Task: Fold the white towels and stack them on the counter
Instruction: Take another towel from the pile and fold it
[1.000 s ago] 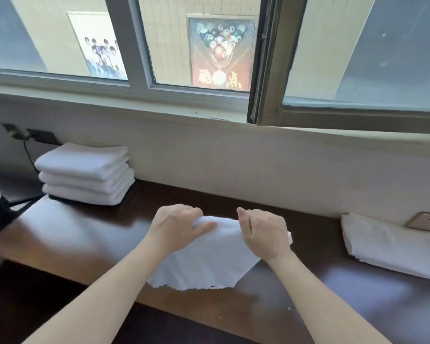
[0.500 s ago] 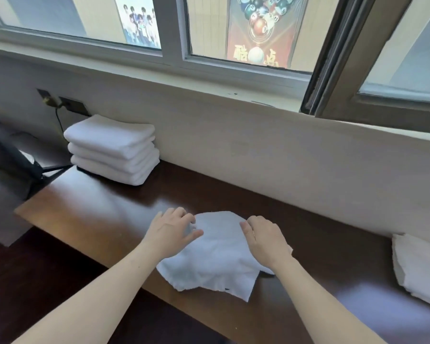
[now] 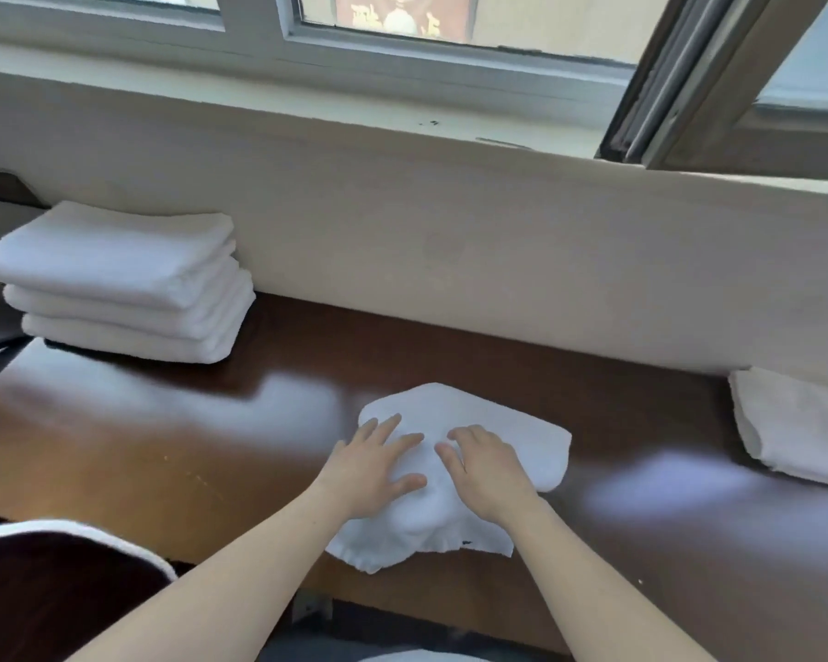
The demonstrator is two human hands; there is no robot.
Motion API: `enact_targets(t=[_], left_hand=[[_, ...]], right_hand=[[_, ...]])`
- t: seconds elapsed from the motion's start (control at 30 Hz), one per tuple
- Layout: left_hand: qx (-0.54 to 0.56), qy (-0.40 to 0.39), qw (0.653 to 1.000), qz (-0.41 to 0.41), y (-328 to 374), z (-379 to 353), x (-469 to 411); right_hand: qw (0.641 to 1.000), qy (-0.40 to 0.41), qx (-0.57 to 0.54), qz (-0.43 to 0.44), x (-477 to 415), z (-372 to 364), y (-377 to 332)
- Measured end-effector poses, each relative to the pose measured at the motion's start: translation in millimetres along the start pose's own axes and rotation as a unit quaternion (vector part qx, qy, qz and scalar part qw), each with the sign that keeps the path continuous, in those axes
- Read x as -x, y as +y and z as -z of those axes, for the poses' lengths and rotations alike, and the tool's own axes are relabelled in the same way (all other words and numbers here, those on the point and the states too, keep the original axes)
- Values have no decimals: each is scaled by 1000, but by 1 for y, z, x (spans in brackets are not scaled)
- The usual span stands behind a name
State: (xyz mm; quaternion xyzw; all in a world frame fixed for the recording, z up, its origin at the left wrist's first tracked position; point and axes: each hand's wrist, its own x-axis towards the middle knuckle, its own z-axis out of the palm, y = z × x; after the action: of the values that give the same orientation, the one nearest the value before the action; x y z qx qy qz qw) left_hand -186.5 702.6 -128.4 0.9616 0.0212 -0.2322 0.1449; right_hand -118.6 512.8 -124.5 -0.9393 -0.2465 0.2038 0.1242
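A small white towel (image 3: 469, 408) lies folded over on the dark wooden counter (image 3: 163, 437), near its front edge. My left hand (image 3: 374, 465) rests flat on the towel's left part, fingers spread. My right hand (image 3: 486, 470) lies flat on its middle, fingers apart, pressing down. Neither hand grips the cloth. A stack of three folded white towels (image 3: 120, 284) sits at the counter's far left against the wall. More white towels (image 3: 799, 427) lie at the right edge of the view.
A cream wall (image 3: 450, 241) rises behind the counter under a window sill. An open window frame (image 3: 679, 78) juts in at the upper right. A dark chair back with white trim (image 3: 68, 566) stands at the lower left.
Both hands let go of the towel's pinched top edge and now lie flat on it. The towel has been laid down on the counter. The view has tilted downward.
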Motion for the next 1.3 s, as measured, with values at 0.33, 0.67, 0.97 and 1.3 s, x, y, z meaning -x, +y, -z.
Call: enact_targets(t=[0.33, 0.67, 0.97, 1.3], left_hand=[[-111, -32, 976, -184, -6, 2, -20], [-134, -20, 959, -248, 72, -11, -62], [-85, -40, 974, -205, 113, -9, -111], [155, -7, 963, -221, 129, 11, -137]], right_hand=[[951, 144, -91, -258, 29, -29, 3], [910, 116, -237, -321, 42, -24, 41], [832, 176, -427, -306, 20, -19, 61], [858, 208, -432, -184, 26, 8, 65]])
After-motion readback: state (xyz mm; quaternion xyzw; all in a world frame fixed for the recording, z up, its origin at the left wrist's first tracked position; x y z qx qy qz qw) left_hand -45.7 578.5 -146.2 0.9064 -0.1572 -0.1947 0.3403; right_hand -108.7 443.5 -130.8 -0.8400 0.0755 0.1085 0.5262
